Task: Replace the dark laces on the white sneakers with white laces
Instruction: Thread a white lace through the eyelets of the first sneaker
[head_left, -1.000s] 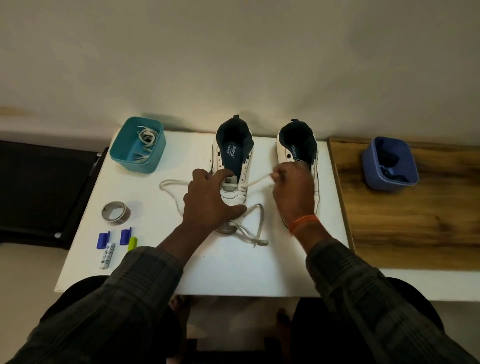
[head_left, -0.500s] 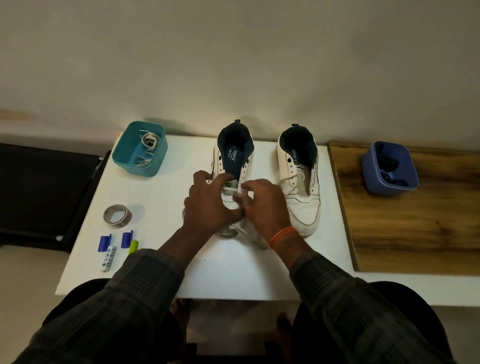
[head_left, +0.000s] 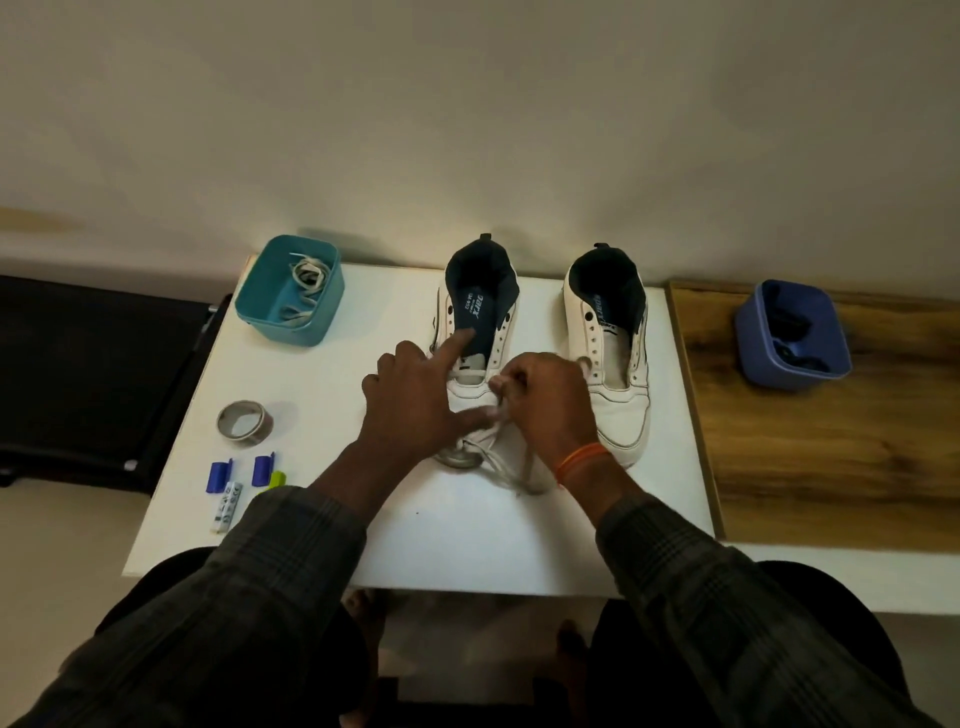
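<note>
- Sneakers stand side by side on the white worktop, heels toward the wall; the left sneaker is under both hands, the right sneaker stands just beside it with bare eyelets and no lace.
- Left hand lies over the toe of the left sneaker, its index finger stretched out and pointing into the dark opening, the thumb pressed across the toe cap toward the other hand; the hand is fairly spread and clamps nothing that I can make out.
- Right hand is closed narrow, fingertips pinched on the white lace right at the lowest eyelets of the left sneaker, touching the left thumb.
- Loose lengths of that lace trail off the toe onto the worktop, just below the right wrist with its orange band.
- Teal tub at the far left corner holds more pale laces, well apart from the hands.
- Blue tub sits on the wooden top to the right, with dark things inside that are too dim to name.
- Near the left edge lie a roll of tape and some small blue clips.
</note>
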